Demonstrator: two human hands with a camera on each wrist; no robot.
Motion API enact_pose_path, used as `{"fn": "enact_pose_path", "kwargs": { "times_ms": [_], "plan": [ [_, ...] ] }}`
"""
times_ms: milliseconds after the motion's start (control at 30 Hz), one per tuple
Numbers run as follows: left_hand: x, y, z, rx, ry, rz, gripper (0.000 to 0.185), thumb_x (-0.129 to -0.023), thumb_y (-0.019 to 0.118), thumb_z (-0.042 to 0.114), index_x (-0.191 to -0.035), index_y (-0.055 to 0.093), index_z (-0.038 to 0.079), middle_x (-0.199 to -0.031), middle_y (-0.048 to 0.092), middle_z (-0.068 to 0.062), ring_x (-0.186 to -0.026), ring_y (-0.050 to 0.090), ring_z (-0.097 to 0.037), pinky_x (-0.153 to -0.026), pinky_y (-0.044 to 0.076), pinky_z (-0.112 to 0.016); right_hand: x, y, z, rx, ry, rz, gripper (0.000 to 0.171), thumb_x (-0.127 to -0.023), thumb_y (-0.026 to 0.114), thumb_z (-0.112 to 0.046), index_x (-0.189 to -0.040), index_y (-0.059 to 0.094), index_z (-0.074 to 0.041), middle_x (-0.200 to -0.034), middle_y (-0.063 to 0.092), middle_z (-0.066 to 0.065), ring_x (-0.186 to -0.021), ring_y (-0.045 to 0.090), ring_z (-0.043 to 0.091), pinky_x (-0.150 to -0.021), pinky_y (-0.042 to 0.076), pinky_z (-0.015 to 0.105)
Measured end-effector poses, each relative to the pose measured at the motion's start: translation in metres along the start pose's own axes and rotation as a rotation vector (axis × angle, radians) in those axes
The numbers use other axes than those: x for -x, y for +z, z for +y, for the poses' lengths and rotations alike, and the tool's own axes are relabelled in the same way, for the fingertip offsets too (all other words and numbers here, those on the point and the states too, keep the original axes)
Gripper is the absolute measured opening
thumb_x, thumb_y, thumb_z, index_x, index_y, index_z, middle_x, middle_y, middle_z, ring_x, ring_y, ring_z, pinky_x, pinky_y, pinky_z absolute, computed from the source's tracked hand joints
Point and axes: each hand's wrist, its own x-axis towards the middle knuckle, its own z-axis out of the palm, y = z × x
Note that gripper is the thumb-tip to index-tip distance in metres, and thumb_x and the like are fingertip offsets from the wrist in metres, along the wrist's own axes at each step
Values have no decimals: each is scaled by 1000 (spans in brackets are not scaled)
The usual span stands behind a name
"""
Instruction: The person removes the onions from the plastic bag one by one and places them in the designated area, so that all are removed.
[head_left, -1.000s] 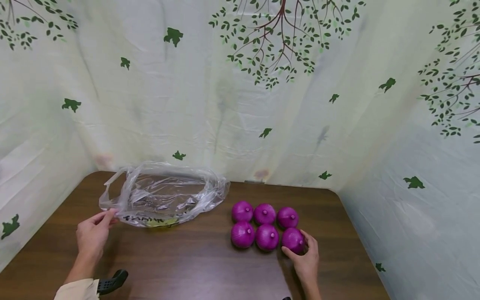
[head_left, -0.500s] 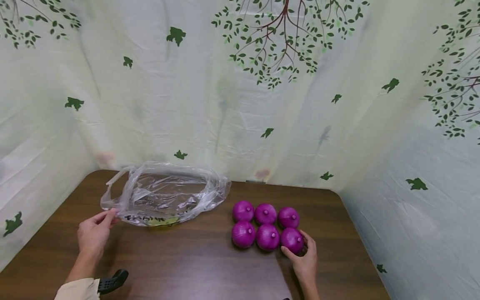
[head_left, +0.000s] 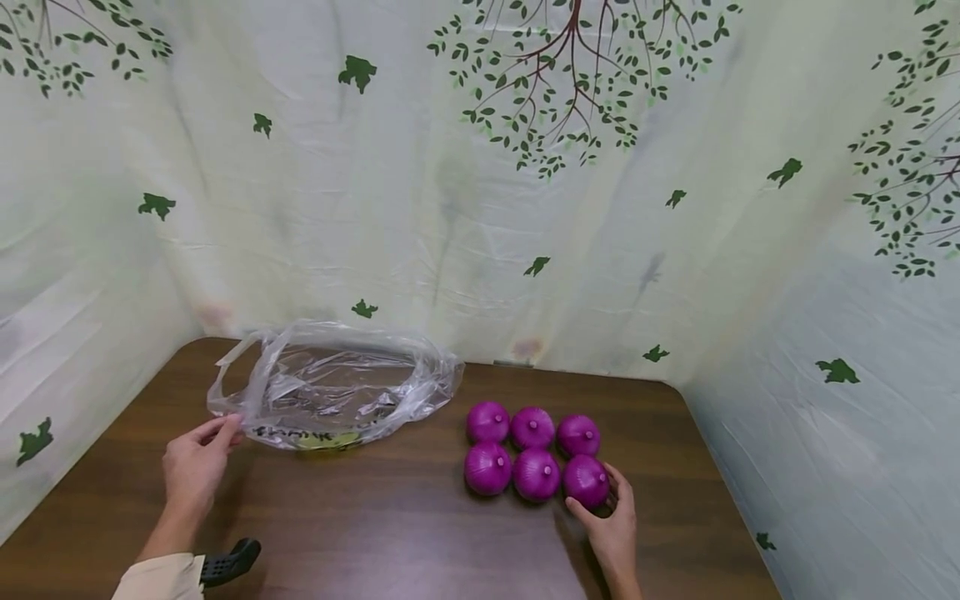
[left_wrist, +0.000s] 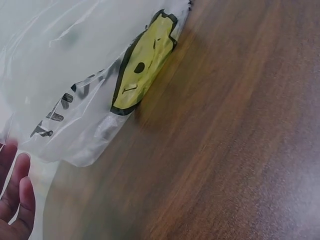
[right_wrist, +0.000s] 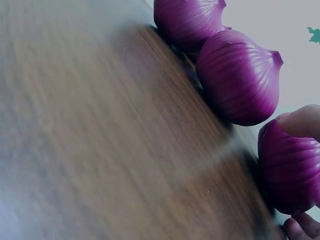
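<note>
My left hand (head_left: 197, 467) pinches the near left edge of a clear plastic bag (head_left: 431, 392) between thumb and fingers. The bag lies spread with its mouth gaping at the back left of the table, a yellow cartoon print (left_wrist: 142, 67) and dark lettering along its near side. Over on the right, purple onions stand in two rows of three. My right hand (head_left: 617, 521) holds the front right onion (head_left: 585, 479), thumb at its near side and fingers round its right side. In the right wrist view the thumb (right_wrist: 302, 122) lies on that onion, beside the middle front onion (right_wrist: 240, 80).
The brown wooden table (head_left: 390, 533) has its back edge against a pale curtain (head_left: 450, 208) printed with leaves and branches, which also hangs at both sides. A black strap-like piece (head_left: 228, 562) sticks out at my left cuff.
The head view has shifted slightly, so the scene sits a little further right. Both hands keep their places, on the bag and on the front right onion.
</note>
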Motion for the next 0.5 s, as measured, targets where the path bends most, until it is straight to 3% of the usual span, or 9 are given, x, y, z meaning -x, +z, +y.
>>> {"fn": "enact_pose_path", "kwargs": {
  "times_ms": [167,267,400,500],
  "plan": [
    [1,1,0,16,19,16,57,-94,57,44,-127,60,-2,-73,65,14,-65,55,8,-57,43,-11,-1,-1,-1,-1,5,-15,83,-69,87,-8,-139,42,-5,-132,50,19,-115,51,32,-89,42,28],
    [1,-1,2,-29,46,11,58,-94,57,44,-130,57,-2,-74,66,14,-63,53,12,-57,42,-12,-1,-4,-1,4,-10,-29,85,-69,87,-9,-140,41,-4,-134,49,22,-116,50,35,-94,41,38],
    [4,-4,1,-134,114,20,59,-95,57,43,-134,53,-2,-99,72,-9,-61,45,17,-57,38,-19,-3,-14,-2,25,-23,-63,85,-72,85,-12,-142,37,-3,-139,43,26,-123,45,40,-100,36,50],
    [6,-7,0,-193,179,30,61,-96,57,39,-139,46,-2,-123,60,-22,-64,37,23,-58,36,-18,-8,-27,-4,52,-13,-106,85,-77,82,-20,-144,34,-5,-144,36,27,-128,38,44,-102,33,55]
  ]
}}
